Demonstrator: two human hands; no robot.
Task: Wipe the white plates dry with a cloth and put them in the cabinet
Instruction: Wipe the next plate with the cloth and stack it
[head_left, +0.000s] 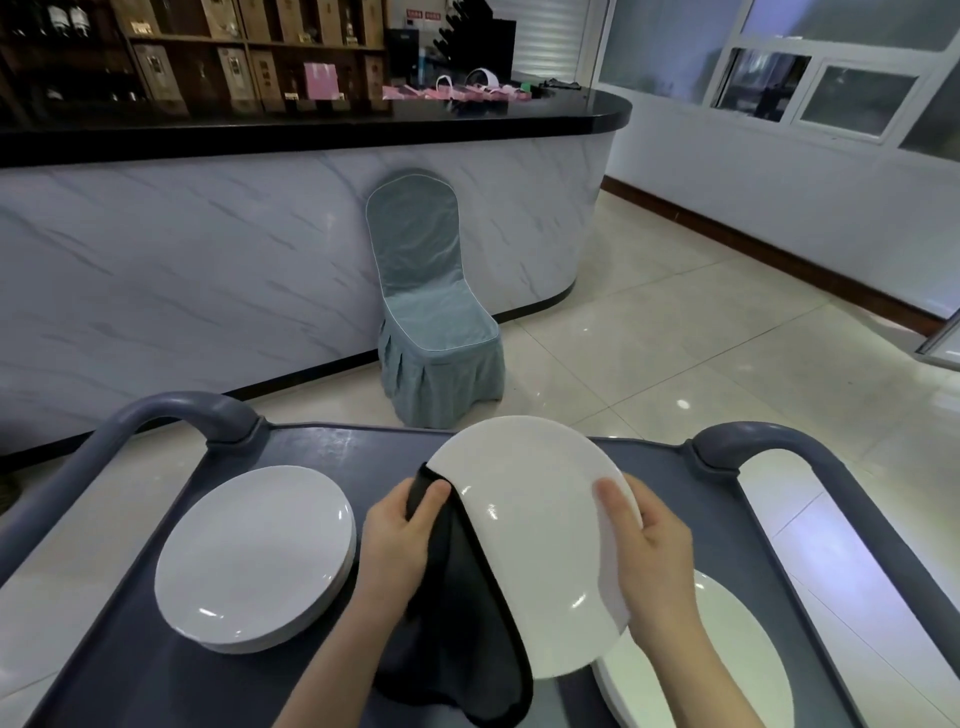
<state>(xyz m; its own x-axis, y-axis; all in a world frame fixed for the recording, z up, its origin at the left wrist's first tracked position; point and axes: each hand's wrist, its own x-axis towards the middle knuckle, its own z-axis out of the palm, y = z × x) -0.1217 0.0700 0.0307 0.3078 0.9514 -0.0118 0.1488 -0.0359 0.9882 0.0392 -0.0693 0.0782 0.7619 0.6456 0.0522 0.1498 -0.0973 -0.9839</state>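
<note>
A white plate (535, 540) is tilted up above the grey cart (332, 452), held between both hands. My right hand (649, 561) grips its right rim, thumb on the face. My left hand (400, 540) pinches a dark cloth (467, 623) against the plate's left edge; the cloth hangs down below. A stack of white plates (254, 556) lies on the cart's left side. Another white plate stack (737, 670) sits at the right, partly hidden by my right forearm and the held plate.
The cart has raised grey handles at left (171, 410) and right (769, 436). Beyond it stands a blue covered chair (431, 322) against a marble-look bar counter (208, 249). Tiled floor (701, 338) stretches to the right. Shelves with bottles and boxes stand behind the counter.
</note>
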